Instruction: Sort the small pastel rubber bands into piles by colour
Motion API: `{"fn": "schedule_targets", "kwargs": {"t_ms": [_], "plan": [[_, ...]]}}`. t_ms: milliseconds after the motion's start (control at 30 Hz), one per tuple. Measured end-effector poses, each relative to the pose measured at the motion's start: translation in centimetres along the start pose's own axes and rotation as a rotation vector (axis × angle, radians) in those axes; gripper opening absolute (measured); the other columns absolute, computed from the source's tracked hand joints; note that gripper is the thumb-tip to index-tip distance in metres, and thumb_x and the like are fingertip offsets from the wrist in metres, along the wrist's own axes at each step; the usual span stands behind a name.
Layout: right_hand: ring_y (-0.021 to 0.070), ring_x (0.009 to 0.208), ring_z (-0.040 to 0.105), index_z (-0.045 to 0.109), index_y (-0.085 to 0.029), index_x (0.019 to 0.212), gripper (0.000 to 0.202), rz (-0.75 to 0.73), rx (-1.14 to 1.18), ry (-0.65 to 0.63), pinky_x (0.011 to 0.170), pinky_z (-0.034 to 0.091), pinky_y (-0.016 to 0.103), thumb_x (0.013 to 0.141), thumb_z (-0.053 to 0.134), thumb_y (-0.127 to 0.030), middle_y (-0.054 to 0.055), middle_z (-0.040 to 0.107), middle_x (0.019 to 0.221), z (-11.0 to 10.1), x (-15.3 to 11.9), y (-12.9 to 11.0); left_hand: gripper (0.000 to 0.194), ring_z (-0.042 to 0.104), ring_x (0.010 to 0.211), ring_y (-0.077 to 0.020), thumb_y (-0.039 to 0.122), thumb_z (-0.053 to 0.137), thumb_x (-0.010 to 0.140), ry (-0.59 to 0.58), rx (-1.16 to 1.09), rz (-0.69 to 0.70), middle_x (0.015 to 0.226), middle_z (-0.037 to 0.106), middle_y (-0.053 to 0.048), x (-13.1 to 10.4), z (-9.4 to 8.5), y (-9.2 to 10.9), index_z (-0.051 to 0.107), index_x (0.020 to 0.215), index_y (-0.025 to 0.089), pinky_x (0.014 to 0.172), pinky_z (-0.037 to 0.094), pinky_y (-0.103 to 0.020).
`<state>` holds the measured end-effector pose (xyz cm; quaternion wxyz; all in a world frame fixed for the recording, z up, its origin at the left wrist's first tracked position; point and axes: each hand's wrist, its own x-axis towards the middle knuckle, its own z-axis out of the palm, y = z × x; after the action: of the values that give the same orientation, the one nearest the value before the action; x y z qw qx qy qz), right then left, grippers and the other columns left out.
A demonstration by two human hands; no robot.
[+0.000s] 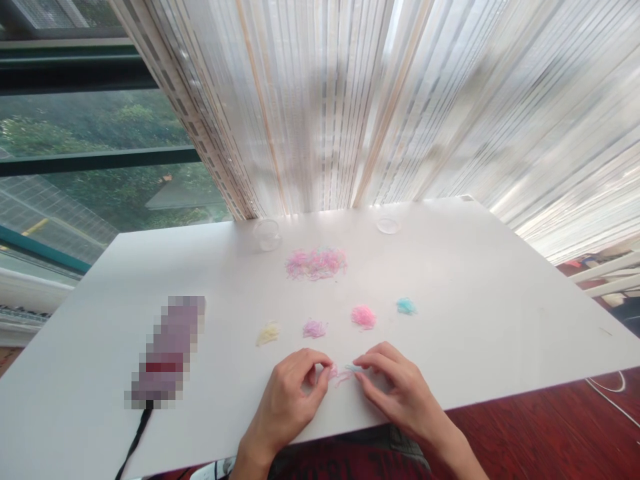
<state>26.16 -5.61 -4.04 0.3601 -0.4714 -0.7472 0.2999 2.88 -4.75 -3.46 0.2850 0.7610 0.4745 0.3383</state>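
Observation:
My left hand (295, 387) is closed in a pinch, thumb against forefinger, with a pink rubber band (334, 371) at its fingertips. Just to the right, my right hand (397, 383) has thumb and forefinger close together on a light blue rubber band (351, 367). A few pink bands (343, 379) lie on the white table between the hands. Beyond them sit small sorted piles: yellow (269, 333), purple (315, 329), pink (363, 317) and blue (407, 306). Farther back spreads a larger pile of mixed-colour bands (317, 263).
A clear round container (268, 235) stands at the table's back edge, and a clear lid (388, 226) lies to its right. At left is a blurred-out purple object (167, 353) with a black strap (134, 440). A striped curtain (320, 100) hangs behind the table (500, 300).

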Motion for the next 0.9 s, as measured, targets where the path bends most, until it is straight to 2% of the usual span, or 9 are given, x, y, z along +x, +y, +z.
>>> {"fn": "schedule_targets", "kwargs": {"t_ms": [200, 400, 500, 567, 700, 900], "plan": [[0.0187, 0.083, 0.069, 0.072, -0.023, 0.106, 0.011, -0.050, 0.036, 0.058, 0.074, 0.058, 0.029, 0.097, 0.067, -0.020, 0.005, 0.070, 0.092, 0.6, 1.1, -0.2, 0.006, 0.062, 0.066, -0.0145, 0.020, 0.061, 0.100, 0.010, 0.010, -0.006, 0.080, 0.068, 0.001, -0.4, 0.2, -0.4, 0.067, 0.101, 0.023, 0.065, 0.051, -0.026], [0.0198, 0.089, 0.071, 0.072, -0.024, 0.116, 0.019, -0.100, 0.071, 0.045, 0.078, 0.060, 0.031, 0.098, 0.067, -0.022, 0.007, 0.073, 0.098, 1.3, 2.5, -0.4, 0.007, 0.063, 0.066, -0.0147, 0.022, 0.061, 0.101, 0.009, 0.007, -0.002, 0.079, 0.068, 0.001, -0.3, 0.1, -0.3, 0.067, 0.103, 0.023, 0.066, 0.052, -0.026], [0.0190, 0.084, 0.070, 0.075, -0.024, 0.103, 0.010, -0.099, 0.075, 0.008, 0.075, 0.059, 0.031, 0.099, 0.066, -0.022, 0.005, 0.073, 0.091, 1.3, 2.7, -0.5, 0.007, 0.064, 0.067, -0.0150, 0.023, 0.060, 0.102, -0.001, 0.006, -0.004, 0.082, 0.070, 0.000, -0.3, 0.0, -0.2, 0.067, 0.104, 0.023, 0.067, 0.052, -0.026], [0.0182, 0.082, 0.070, 0.075, -0.023, 0.097, 0.011, -0.092, 0.081, 0.000, 0.074, 0.058, 0.030, 0.100, 0.065, -0.021, 0.004, 0.073, 0.087, 1.2, 2.7, -0.4, 0.008, 0.064, 0.068, -0.0152, 0.022, 0.060, 0.102, -0.006, 0.006, 0.000, 0.083, 0.071, 0.000, -0.3, 0.0, -0.2, 0.068, 0.103, 0.023, 0.067, 0.053, -0.026], [0.0191, 0.086, 0.071, 0.075, -0.023, 0.107, 0.011, -0.088, 0.100, 0.009, 0.077, 0.059, 0.031, 0.100, 0.067, -0.025, 0.006, 0.074, 0.094, 1.1, 2.6, -0.4, 0.010, 0.064, 0.067, -0.0152, 0.023, 0.059, 0.103, -0.006, -0.001, 0.017, 0.082, 0.072, -0.001, -0.2, 0.0, -0.1, 0.068, 0.103, 0.023, 0.065, 0.052, -0.026], [0.0178, 0.080, 0.068, 0.076, -0.023, 0.095, 0.014, -0.083, 0.082, -0.018, 0.073, 0.057, 0.029, 0.102, 0.064, -0.026, 0.004, 0.073, 0.085, 1.2, 2.7, -0.4, 0.010, 0.064, 0.068, -0.0153, 0.024, 0.059, 0.104, -0.011, -0.005, 0.019, 0.083, 0.072, 0.000, -0.1, 0.0, -0.2, 0.068, 0.102, 0.023, 0.066, 0.052, -0.026]]}}
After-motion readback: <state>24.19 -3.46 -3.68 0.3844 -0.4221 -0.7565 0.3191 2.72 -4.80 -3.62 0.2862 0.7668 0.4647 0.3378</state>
